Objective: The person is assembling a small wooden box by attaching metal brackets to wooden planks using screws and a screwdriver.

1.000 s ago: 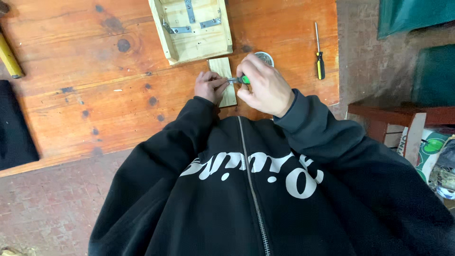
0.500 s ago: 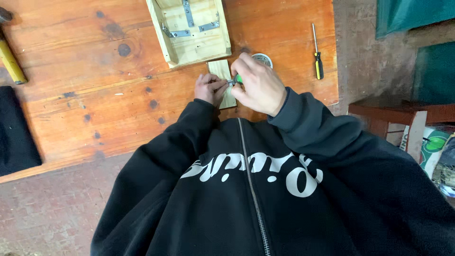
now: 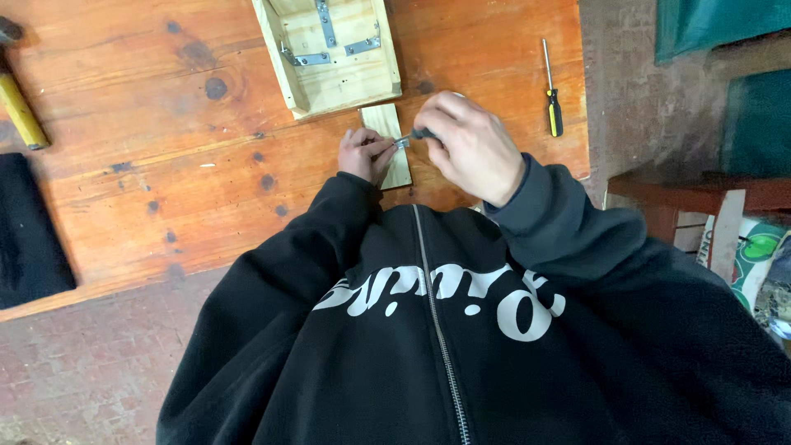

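Worktop (image 3: 124,189): orange-brown knotted planks; its near edge runs just in front of the person's chest.
Left hand (image 3: 367,153): at the near edge, beside the slat; fingers curled together, tips pinching a small metal piece.
Metal piece (image 3: 401,143): grey, small, held over the slat between the two hands; its exact shape cannot be told.
Right hand (image 3: 470,144): at the near edge, right of the slat; fingers closed round a dark-tipped tool.
Tool (image 3: 422,133): only its dark tip shows past the right fingers, pointing at the metal piece; whether they touch cannot be told.
Slat (image 3: 387,142): pale short wooden strip, lying flat, under the left fingers; its far end is just beside the box.
Box (image 3: 329,53): pale shallow wooden frame, towards the far edge, grey metal brackets (image 3: 325,41) inside.
Screwdriver (image 3: 552,103): yellow and black handle, thin shaft, lying near the right edge, well apart from the hands.
Hammer handle (image 3: 21,111): yellow, at the left edge.
Black cloth (image 3: 29,231): near left corner.
Sleeves: black zipped hoodie, white lettering.
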